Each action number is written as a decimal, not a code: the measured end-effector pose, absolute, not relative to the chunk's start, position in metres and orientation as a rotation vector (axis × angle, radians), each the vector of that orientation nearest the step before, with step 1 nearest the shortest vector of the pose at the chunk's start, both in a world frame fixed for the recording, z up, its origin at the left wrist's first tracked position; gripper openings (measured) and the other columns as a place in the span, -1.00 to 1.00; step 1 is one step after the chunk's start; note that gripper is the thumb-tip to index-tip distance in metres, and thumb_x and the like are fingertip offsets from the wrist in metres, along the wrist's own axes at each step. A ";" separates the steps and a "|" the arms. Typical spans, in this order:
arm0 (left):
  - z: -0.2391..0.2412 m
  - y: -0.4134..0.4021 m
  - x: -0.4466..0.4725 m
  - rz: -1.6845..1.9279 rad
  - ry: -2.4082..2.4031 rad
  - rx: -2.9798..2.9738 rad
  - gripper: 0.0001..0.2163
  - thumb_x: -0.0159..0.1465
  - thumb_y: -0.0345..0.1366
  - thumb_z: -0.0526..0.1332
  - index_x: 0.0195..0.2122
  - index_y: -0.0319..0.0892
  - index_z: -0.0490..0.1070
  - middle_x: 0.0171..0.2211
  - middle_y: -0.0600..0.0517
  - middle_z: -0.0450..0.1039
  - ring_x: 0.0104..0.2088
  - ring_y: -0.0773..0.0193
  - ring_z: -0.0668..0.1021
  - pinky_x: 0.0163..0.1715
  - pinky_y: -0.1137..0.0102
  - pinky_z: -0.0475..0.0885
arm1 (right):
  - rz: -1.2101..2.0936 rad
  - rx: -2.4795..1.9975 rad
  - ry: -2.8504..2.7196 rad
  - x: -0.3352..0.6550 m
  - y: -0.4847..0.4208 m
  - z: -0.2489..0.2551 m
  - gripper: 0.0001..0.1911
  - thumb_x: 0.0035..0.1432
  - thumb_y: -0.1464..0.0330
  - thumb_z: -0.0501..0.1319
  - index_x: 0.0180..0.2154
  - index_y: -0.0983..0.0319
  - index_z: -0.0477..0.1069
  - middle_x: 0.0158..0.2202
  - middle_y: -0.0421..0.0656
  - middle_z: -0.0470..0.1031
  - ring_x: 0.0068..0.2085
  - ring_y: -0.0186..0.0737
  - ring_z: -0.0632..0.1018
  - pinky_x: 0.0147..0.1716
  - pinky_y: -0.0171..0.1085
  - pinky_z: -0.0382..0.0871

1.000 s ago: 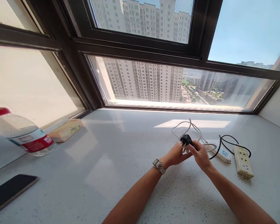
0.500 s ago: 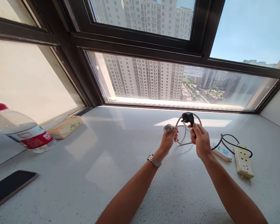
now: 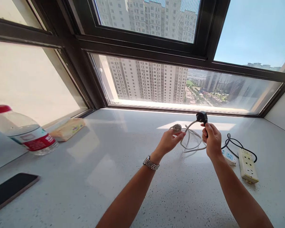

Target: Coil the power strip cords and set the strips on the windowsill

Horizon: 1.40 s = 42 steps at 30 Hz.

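Note:
My left hand [image 3: 169, 142], with a metal-band watch on the wrist, is closed on a whitish plug [image 3: 177, 127] whose face points up toward me. In my right hand [image 3: 213, 139] is a black plug [image 3: 201, 117], gripped by its lower part and cord, held a little higher and farther right. A pale grey cable [image 3: 192, 148] hangs in loose loops between the two hands, just over the counter. Beyond the right wrist lie a small white power strip [image 3: 228, 157], partly covered by that arm, and a yellowed power strip [image 3: 248, 166].
A black cord [image 3: 239, 144] curls beside the power strips. On the left stand a red-capped water bottle [image 3: 35, 136] and a tissue pack [image 3: 68, 129]; a phone [image 3: 11, 190] lies nearer. Windows [image 3: 154, 80] border the speckled counter [image 3: 109, 190] at the back.
The hands have drawn apart: my right hand with the black plug went right, my left slightly left and its fingers shifted on the whitish plug. The pale cable loops spread wider.

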<state>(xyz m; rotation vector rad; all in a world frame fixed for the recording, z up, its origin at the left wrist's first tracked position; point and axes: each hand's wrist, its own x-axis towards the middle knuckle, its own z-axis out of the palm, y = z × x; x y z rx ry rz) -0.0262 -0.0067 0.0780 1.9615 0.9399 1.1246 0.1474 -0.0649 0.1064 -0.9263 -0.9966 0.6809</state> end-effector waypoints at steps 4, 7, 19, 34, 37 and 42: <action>0.079 -0.005 -0.027 1.265 1.009 2.008 -0.62 0.20 0.06 0.18 -0.26 -0.18 0.51 -0.32 -0.04 0.57 -0.29 0.14 0.57 -0.29 0.32 0.43 | 0.624 -0.959 -0.915 0.156 -0.057 0.105 -0.59 -0.03 0.02 0.28 -0.39 0.26 0.42 -0.63 -0.38 0.05 -0.64 -0.49 0.04 -0.68 -0.38 -0.14; 0.077 -0.002 -0.029 1.333 1.120 2.058 -0.70 0.18 -0.03 0.25 -0.27 -0.17 0.52 -0.43 0.02 0.47 -0.41 0.24 0.50 -0.38 0.36 0.39 | 0.623 -0.975 -0.832 0.166 -0.053 0.105 -0.60 -0.03 0.04 0.29 -0.39 0.26 0.40 -0.63 -0.38 0.06 -0.65 -0.50 0.05 -0.69 -0.39 -0.15; 0.053 0.016 -0.037 1.399 1.453 2.417 -0.49 0.22 -0.05 0.24 0.18 -0.05 0.29 0.24 -0.19 0.16 0.20 -0.15 0.24 0.06 0.00 0.28 | 0.636 -0.887 -0.802 0.173 -0.061 0.111 -0.69 0.04 0.13 0.24 -0.45 0.27 0.40 -0.67 -0.39 0.04 -0.69 -0.52 0.01 -0.71 -0.40 -0.19; 0.113 -0.011 -0.059 1.589 0.911 1.970 -0.53 0.23 0.06 0.17 0.03 -0.16 0.39 0.18 -0.24 0.24 0.16 -0.06 0.35 0.06 0.10 0.35 | 0.641 -0.961 -0.929 0.181 -0.084 0.136 -0.67 -0.04 0.12 0.31 -0.38 0.28 0.48 -0.66 -0.35 0.13 -0.68 -0.50 0.05 -0.70 -0.38 -0.19; 0.123 -0.027 -0.053 1.514 0.783 1.913 -0.64 0.21 0.01 0.21 -0.11 -0.13 0.44 0.14 -0.20 0.31 0.09 -0.02 0.41 0.00 0.16 0.39 | 0.617 -0.919 -1.024 0.154 -0.083 0.126 -0.68 0.00 0.12 0.30 -0.34 0.25 0.48 -0.63 -0.32 0.16 -0.63 -0.46 0.10 -0.67 -0.37 -0.11; 0.124 -0.051 -0.025 1.439 0.681 1.820 -0.76 0.10 -0.15 0.34 -0.27 -0.14 0.46 -0.15 -0.09 0.47 -0.11 0.08 0.49 -0.07 0.23 0.38 | 0.470 -0.892 -1.113 0.124 -0.085 0.112 -0.74 0.12 0.14 0.24 -0.30 0.20 0.49 -0.54 -0.26 0.24 -0.51 -0.35 0.25 -0.53 -0.32 0.16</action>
